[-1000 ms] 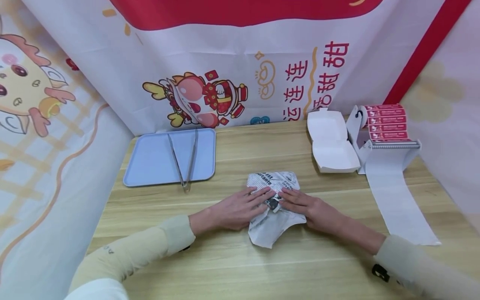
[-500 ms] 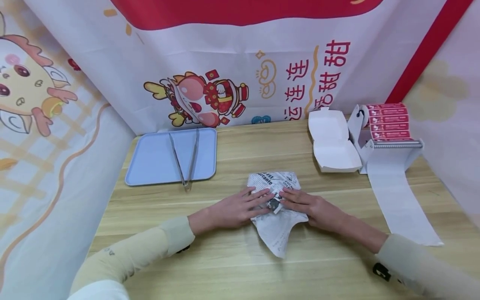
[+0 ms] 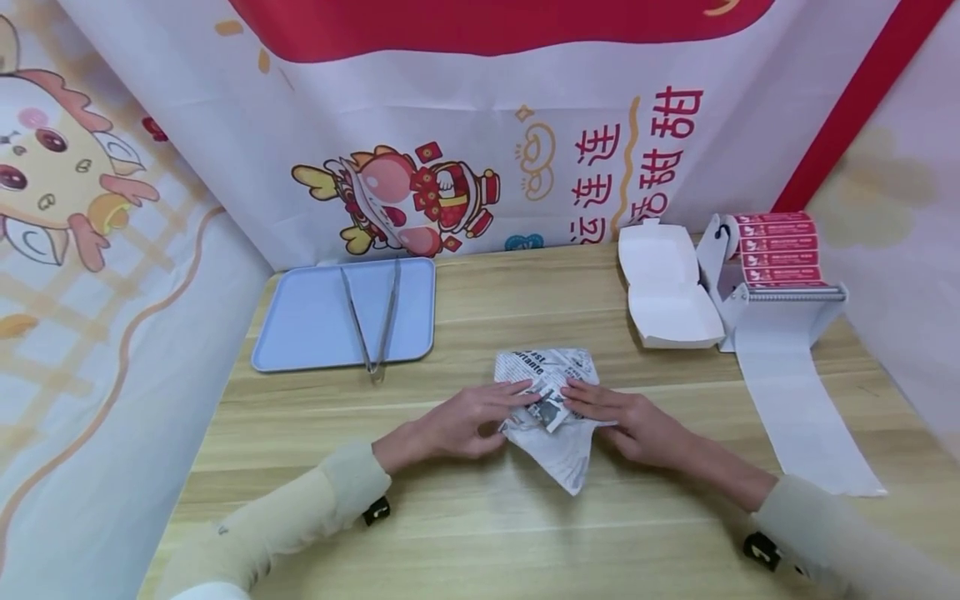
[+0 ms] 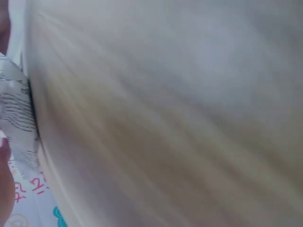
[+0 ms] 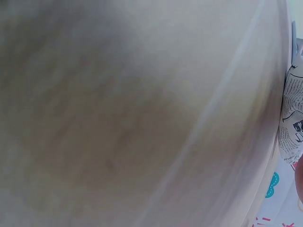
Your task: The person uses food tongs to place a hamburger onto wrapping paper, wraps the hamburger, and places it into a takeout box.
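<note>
A newsprint-patterned paper wrapper, folded into a packet, lies on the wooden table with a loose pointed flap toward the person. What it encloses is hidden. My left hand rests its extended fingers on the packet's left side, thumb low beside the flap. From the right, my right hand presses nearly straight fingers on the top, its thumb below the paper's edge. Sleeve fabric fills most of both wrist views. A strip of the printed paper shows at the left wrist view's edge, and the same paper in the right wrist view.
A blue tray at the back left bears metal tongs. At the back right stand an open white carton box and a label dispenser with a red label roll, its blank strip trailing forward. A printed cloth hangs behind.
The left hand's fingers have drawn back slightly, and its thumb has spread down from them. The near flap has swung right and now ends in a point. The right hand has barely moved.
</note>
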A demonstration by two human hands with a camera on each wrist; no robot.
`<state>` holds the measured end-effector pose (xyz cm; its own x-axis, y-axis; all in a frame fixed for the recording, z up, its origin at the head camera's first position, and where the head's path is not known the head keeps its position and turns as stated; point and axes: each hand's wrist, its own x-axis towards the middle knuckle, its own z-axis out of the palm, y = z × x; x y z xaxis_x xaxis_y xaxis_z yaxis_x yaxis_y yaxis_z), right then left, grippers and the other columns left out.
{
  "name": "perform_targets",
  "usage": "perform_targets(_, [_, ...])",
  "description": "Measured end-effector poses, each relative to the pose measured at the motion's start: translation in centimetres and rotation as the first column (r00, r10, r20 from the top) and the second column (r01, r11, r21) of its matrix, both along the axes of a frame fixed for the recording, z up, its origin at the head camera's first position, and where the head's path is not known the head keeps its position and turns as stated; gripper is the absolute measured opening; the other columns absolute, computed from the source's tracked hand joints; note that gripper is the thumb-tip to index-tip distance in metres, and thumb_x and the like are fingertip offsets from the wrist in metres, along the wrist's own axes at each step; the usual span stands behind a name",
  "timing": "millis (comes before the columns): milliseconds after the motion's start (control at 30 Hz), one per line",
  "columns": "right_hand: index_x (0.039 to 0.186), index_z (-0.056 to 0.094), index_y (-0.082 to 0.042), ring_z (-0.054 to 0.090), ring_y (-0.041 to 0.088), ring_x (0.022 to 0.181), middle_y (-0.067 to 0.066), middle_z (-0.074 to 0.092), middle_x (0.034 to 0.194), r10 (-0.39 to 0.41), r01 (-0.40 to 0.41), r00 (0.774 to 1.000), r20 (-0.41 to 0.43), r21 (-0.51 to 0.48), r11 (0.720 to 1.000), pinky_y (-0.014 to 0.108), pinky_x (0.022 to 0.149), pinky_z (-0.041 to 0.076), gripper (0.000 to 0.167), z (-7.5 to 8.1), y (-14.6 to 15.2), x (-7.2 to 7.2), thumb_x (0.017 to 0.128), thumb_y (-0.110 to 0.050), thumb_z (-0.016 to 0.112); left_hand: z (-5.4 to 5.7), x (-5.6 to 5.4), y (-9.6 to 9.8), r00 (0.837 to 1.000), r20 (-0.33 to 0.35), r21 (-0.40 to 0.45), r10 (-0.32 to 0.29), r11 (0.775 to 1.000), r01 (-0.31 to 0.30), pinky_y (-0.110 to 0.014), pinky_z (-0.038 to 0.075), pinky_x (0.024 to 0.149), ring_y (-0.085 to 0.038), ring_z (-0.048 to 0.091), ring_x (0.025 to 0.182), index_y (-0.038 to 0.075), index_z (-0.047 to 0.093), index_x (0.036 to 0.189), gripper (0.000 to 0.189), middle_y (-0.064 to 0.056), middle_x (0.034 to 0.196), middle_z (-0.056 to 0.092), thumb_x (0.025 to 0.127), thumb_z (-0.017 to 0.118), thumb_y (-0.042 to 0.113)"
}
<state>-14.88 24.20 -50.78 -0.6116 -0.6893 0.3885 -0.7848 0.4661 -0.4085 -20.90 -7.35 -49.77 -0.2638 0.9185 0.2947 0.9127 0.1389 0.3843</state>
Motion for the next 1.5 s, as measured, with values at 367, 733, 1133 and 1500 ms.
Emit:
perform_targets(367, [0.136,0.063,-0.019,0.053,0.02,0.135,0.004,0.057,0.144,-0.095,0.099,0.988,0.119,-0.032,0.995,0.028,0.114,0.039,0.05,0.7,-0.1,-0.2,0.09,0.0,0.063,1.6,0.6,0.4,0.991,0.125,-0.044,0.055,0.998,-0.05,-0.04,0.039,0.115,-0.024,0.045,0.143,0.013,0.067,0.128,0.032,-0.004,0.148,0.053,0.097,0.065,0.022])
perform_targets(733, [0.13,0.067,-0.022,0.054,0.02,0.134,0.002,0.057,0.144,-0.074,0.096,0.961,0.267,-0.073,0.993,0.04,0.112,0.039,0.05,1.1,0.2,-0.7,0.088,0.004,0.062,2.8,-0.2,-0.2,0.926,0.373,-0.176,0.065,0.984,0.002,-0.045,0.028,0.122,-0.025,0.031,0.15,0.009,0.071,0.09,0.015,-0.002,0.154,0.045,0.095,0.067,0.023])
perform_targets(1133, [0.124,0.069,-0.006,0.067,0.002,0.103,0.016,0.06,0.137,-0.004,0.053,0.95,0.312,-0.148,0.988,0.011,0.064,0.046,0.044,0.8,0.7,-1.2,0.086,0.013,0.058,3.5,-0.9,-0.7,0.922,0.384,-0.213,0.06,0.977,0.025,-0.032,0.043,0.111,-0.022,0.038,0.147,0.011,0.068,0.127,0.03,-0.003,0.154,0.044,0.102,0.053,0.019])
perform_targets(1500, [0.095,0.077,-0.004,0.057,0.002,0.072,0.014,0.075,0.092,-0.181,0.329,0.801,0.571,-0.167,0.929,0.021,0.063,0.049,0.019,1.0,0.7,-1.0,0.099,-0.011,0.06,1.2,-0.6,-0.7,0.763,0.589,-0.031,0.264,0.952,-0.305,-0.03,0.053,0.094,-0.024,0.066,0.116,0.003,0.071,0.075,0.025,-0.013,0.123,0.071,0.09,0.051,0.006])
